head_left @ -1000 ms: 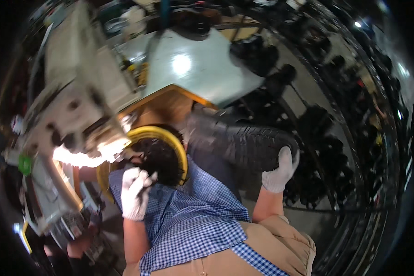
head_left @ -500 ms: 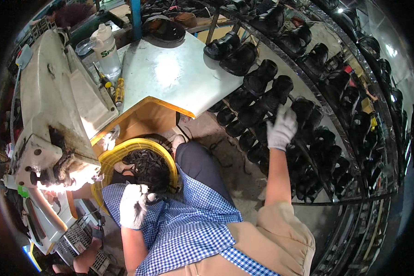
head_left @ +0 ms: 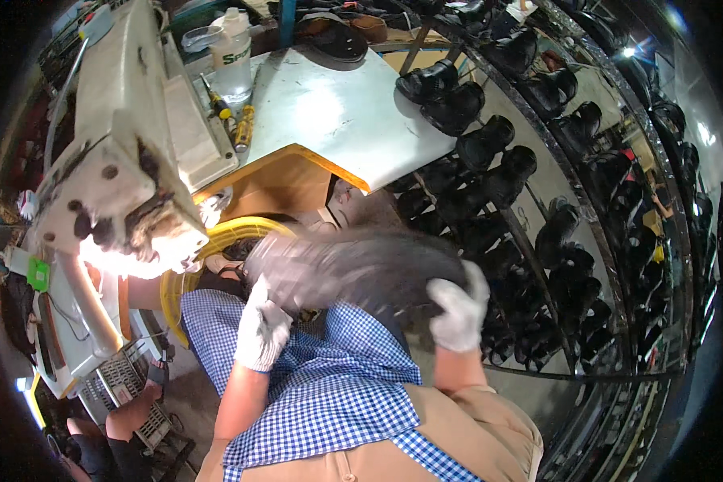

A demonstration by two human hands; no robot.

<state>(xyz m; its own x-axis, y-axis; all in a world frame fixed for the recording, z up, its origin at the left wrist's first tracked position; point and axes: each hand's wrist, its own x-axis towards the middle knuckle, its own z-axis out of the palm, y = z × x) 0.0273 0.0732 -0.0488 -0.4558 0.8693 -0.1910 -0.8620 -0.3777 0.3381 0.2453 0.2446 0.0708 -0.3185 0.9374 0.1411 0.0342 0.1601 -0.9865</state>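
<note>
A dark shoe [head_left: 353, 269], smeared by motion, stretches sideways above my lap with its sole side seemingly toward me. My right hand [head_left: 460, 309], in a white knit glove, grips its right end. At its left end my gloved left hand [head_left: 263, 328] is closed against the edge, thumb up; its fingers are partly hidden. Below the shoe, a yellow basket [head_left: 169, 293] stands between my legs, mostly covered. A blue-checked apron [head_left: 329, 402] lies across my lap.
A rack [head_left: 574, 173] with several rows of black shoes [head_left: 510, 173] curves along the right. The white machine [head_left: 120, 161] with a bright lamp is at left. On the table [head_left: 361, 112] are a bottle [head_left: 233, 68], a screwdriver [head_left: 244, 128] and a dark shoe piece [head_left: 333, 42].
My right hand has come back from the rack toward my lap, now with a shoe. My left hand has moved up and right to meet it. The view has shifted slightly.
</note>
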